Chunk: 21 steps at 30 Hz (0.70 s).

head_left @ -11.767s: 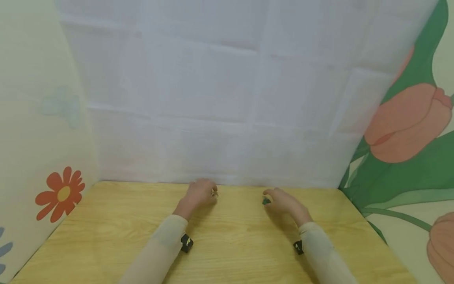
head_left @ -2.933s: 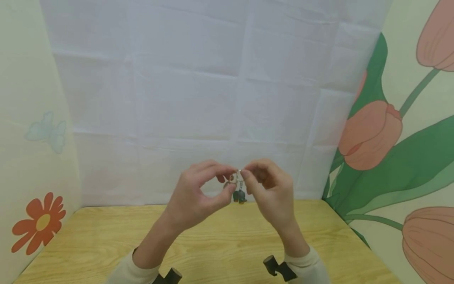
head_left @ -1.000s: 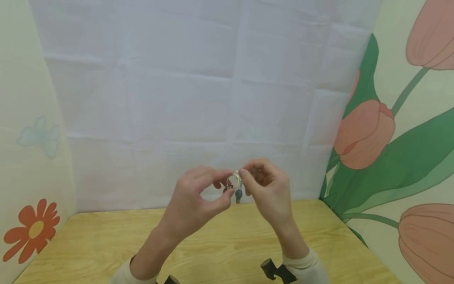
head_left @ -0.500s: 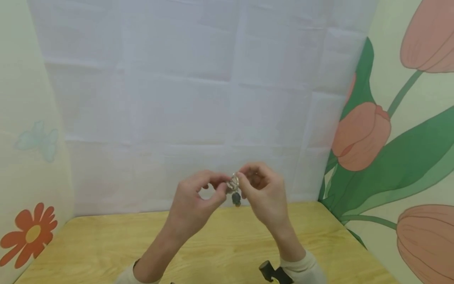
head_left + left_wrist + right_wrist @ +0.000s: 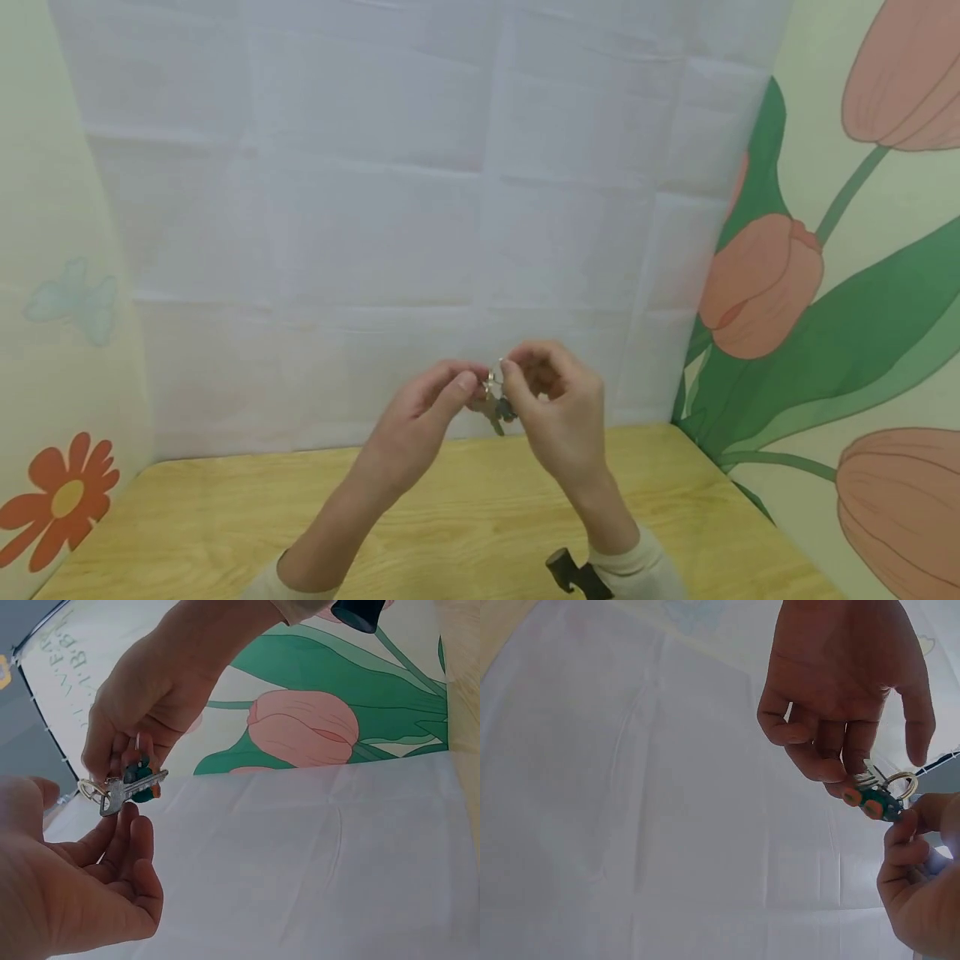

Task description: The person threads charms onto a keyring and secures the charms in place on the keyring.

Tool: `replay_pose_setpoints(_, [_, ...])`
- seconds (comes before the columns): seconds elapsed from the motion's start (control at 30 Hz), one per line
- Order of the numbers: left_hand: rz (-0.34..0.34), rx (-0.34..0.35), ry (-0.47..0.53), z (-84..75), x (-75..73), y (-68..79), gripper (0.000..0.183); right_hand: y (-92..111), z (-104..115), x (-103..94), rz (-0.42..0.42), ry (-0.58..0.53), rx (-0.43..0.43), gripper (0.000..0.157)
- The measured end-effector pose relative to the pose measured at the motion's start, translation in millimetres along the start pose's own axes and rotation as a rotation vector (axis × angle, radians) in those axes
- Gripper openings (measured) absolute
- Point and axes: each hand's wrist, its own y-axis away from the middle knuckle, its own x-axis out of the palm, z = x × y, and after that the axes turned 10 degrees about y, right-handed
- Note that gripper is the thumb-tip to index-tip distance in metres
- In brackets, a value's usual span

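Between both hands, above the table, hangs a key ring (image 5: 491,380). A silver key (image 5: 124,798) and a small dark green figurine charm with orange feet (image 5: 875,801) hang with it. My right hand (image 5: 561,410) pinches the ring or the charm's fastening between thumb and forefinger; the exact spot is hidden. My left hand (image 5: 405,427) is on the other side, its loosely bent fingertips against the key from below in the left wrist view. The left thumb (image 5: 919,731) stands off from the ring and fingers in the right wrist view.
A wooden table (image 5: 315,508) lies below, with a creased white cloth (image 5: 315,208) hanging behind it. Walls with painted flowers (image 5: 765,292) flank both sides. A dark wrist camera (image 5: 573,573) sticks out beside the right cuff.
Earlier the hands were apart low over the table; later they came together, raised. Within the last second the left thumb lifted off the ring, and the key swung down beside the charm.
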Motion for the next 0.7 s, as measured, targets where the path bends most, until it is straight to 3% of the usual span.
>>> replay_pose_setpoints(0.2, [-0.020, -0.037, -0.101, 2.4, 2.0, -0.4, 0.034, 1.5, -0.7, 2.2, -0.016, -0.029, -0.047, 0.011])
replay_pose_setpoints(0.33, [-0.044, -0.005, -0.120, 3.3, 2.7, -0.8, 0.032, 1.9, -0.7, 2.0, -0.017, -0.038, -0.067, 0.010])
replay_pose_setpoints(0.5, [-0.085, 0.077, -0.134, 3.9, 1.4, -0.1, 0.026, 1.8, -1.0, 1.3, -0.003, -0.040, -0.060, 0.010])
replay_pose_setpoints(0.7, [-0.101, 0.235, -0.182, 4.9, 0.6, 1.0, 0.023, 0.7, -0.8, 0.1, 0.044, -0.051, -0.007, 0.006])
